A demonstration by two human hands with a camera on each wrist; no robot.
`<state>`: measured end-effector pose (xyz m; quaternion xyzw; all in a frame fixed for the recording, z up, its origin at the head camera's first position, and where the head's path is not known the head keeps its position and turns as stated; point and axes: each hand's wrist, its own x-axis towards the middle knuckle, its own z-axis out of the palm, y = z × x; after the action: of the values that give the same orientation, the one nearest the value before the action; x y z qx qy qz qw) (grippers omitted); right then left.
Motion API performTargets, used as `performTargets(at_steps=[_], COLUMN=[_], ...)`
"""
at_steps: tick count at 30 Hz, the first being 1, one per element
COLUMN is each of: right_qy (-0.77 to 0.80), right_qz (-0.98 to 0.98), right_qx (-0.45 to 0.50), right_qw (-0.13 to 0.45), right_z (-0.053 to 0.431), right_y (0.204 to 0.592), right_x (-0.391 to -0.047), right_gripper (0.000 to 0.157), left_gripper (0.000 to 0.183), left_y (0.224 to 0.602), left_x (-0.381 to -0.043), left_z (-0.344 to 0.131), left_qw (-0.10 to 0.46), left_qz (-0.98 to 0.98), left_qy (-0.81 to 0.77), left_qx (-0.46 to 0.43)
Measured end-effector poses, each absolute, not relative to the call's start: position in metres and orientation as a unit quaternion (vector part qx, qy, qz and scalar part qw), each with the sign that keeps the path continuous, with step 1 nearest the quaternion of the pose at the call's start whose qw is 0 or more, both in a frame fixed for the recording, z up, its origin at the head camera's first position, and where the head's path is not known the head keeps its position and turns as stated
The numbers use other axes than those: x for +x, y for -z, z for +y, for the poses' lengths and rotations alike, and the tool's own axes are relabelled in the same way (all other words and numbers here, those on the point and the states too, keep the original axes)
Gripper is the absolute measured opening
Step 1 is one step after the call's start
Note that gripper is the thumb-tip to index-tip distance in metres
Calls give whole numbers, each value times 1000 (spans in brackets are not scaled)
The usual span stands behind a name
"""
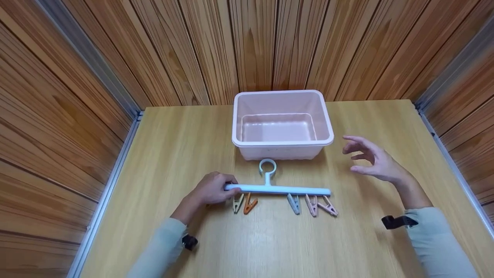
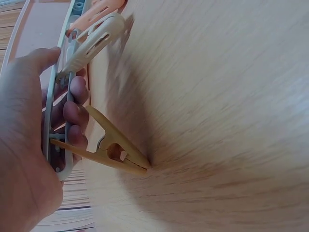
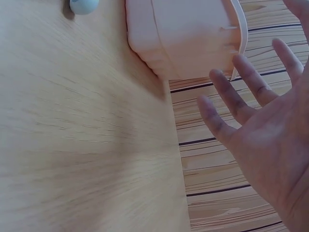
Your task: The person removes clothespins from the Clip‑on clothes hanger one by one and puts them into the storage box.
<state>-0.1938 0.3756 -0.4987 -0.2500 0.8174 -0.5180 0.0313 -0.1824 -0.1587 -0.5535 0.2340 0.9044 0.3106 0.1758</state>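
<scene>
A light blue clip hanger with a ring-shaped hook lies crosswise in front of a pink basin. My left hand grips its left end, fingers curled round the bar. From the bar hang clothespins: a pale green one, an orange one, a blue one and two pink ones. The left wrist view also shows a yellow clothespin by my fingertips, its tip near the tabletop. My right hand hovers to the right of the basin, fingers spread and loosely bent, holding nothing.
The pink basin stands at the back middle of the wooden table, with nothing visible inside. Wood-panelled walls rise behind and at both sides. Metal rails run along the table's sides.
</scene>
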Motion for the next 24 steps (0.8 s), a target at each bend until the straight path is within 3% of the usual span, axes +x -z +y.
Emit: performTargets(at_steps=[8, 18, 24], right_qy=[422, 468, 513], right_qz=[870, 838, 809], right_qx=[-241, -273, -283], right_qw=[82, 61, 57], right_z=[378, 380, 382], right_y=[484, 483, 486], right_x=[-188, -195, -196], right_gripper=[76, 84, 89], left_gripper=[32, 26, 24], left_y=[546, 542, 537], left_x=[-179, -175, -174], left_z=[-156, -157, -160], left_qw=[176, 126, 134], left_qz=[909, 907, 905], left_qy=[-304, -314, -330], left_qx=[222, 250, 235])
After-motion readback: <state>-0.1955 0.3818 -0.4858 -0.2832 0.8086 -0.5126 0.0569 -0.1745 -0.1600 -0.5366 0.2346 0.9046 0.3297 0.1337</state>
